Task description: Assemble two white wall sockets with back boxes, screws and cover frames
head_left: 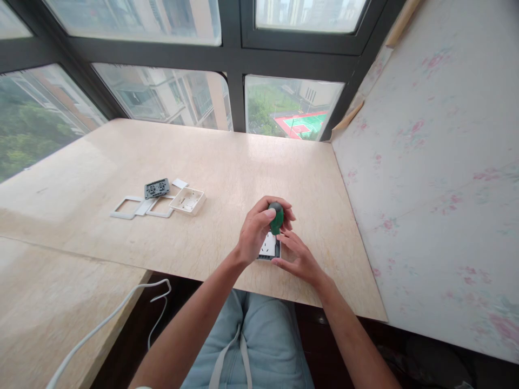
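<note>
My left hand [257,227] is closed round the green and black handle of a screwdriver [277,218], held upright over a wall socket. The tool's shaft and tip are hidden. Below it, the white wall socket [266,246] with a dark grey frame lies face up near the front edge of the table; my left hand covers part of it. My right hand [299,257] grips the socket's right side, thumb at the near corner and fingers towards the far side.
Left of my hands lie a white back box [188,201], a dark grey socket module [156,188], white cover frames [126,207] and small white plates [180,183]. A white cable [109,319] hangs over the table's lower-left edge. Windows stand behind, a papered wall [430,178] at right.
</note>
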Available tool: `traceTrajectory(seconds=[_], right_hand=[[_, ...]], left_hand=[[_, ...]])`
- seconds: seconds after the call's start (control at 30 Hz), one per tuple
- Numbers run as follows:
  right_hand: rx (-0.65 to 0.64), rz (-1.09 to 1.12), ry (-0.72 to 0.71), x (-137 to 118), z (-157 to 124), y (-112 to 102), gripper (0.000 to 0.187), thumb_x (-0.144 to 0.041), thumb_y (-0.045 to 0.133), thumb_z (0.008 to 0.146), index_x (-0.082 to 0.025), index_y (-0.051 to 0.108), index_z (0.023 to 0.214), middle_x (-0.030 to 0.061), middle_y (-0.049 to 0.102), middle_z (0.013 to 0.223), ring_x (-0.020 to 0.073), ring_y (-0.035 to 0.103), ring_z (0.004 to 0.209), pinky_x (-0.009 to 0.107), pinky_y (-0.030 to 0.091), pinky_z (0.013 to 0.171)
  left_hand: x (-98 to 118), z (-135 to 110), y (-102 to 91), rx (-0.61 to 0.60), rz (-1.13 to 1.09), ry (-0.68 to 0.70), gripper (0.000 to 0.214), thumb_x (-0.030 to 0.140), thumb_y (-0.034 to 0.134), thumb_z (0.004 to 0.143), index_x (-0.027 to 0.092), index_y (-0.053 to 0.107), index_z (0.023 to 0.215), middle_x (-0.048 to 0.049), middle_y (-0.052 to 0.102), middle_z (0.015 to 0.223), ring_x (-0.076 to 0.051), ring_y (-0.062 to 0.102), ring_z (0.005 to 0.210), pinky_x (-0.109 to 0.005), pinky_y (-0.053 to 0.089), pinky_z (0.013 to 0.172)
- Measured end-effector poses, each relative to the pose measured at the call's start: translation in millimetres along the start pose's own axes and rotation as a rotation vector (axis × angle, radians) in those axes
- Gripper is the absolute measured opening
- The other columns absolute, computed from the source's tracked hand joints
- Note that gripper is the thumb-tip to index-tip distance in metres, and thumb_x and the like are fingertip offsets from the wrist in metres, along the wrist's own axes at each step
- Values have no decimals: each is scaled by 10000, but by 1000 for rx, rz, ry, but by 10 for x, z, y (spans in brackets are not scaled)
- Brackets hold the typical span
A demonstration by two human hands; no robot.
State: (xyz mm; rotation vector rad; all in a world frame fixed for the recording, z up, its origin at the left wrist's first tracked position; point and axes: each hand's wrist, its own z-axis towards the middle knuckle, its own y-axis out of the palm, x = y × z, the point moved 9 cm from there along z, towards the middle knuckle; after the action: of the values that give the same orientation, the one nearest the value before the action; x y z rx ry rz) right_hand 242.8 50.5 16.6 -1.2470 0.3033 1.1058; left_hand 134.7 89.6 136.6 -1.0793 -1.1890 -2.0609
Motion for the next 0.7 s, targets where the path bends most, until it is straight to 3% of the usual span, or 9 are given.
traceTrajectory(seconds=[0.13,0.33,0.5,0.7], right_hand=[[5,8,7,10,-3,-3,588,-444,698,838,-302,515,1378,112,508,1427,304,478,1337,521,421,1104],[11,10,11,-11,2,-14,562,-430,701,842,-280,531,1355,124,508,1422,298,475,1339,517,405,1117],[8,21,11,-48,15,-23,532,-410,707,840,-256,550,1323,139,501,1424,294,458,1352,501,404,1120],[16,10,0,-79,28,-19,483,-385,703,842,-245,570,1285,140,501,1420,291,465,1341,494,417,1105]], left_hand=[[-63,75,-21,23,13,-17,297,478,559,847,186,592,894,-3,551,710,-113,504,572,-244,393,516],[-152,134,-32,50,9,-26,268,418,622,879,224,440,912,53,530,683,-75,459,525,-203,345,498],[-27,107,-36,79,88,31,240,397,632,878,202,499,919,6,603,791,-111,568,689,-241,442,641],[80,50,-19,97,95,19,247,362,490,912,154,622,910,-56,636,878,-155,611,776,-288,474,720]])
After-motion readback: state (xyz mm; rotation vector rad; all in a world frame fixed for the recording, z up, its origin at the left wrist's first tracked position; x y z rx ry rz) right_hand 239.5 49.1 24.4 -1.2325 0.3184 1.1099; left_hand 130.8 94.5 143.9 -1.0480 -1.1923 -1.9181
